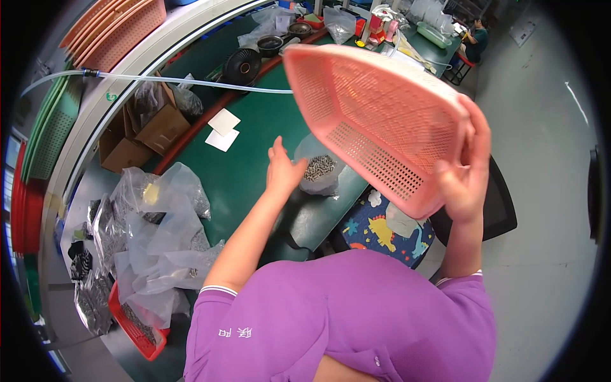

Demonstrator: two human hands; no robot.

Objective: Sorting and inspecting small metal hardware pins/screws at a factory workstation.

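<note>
My right hand [468,169] grips the end rim of a pink perforated plastic basket [382,108], which is held up and tilted over the table's right edge. Nothing shows inside the basket. My left hand [284,167] is open, fingers apart, over the green table [254,121]. Close beside its fingertips stands a clear plastic bag [328,186] with its top open. Inside the bag lie many small metal pins [319,167], too small to tell their exact kind. The basket partly covers the far side of the table.
Clear bags of small parts [159,216] and a red basket [137,328] lie at the left. White cards [223,130], cardboard boxes [153,121] and a black fan [242,65] are farther off. A hose [191,82] crosses above the table. A person [476,41] sits far right.
</note>
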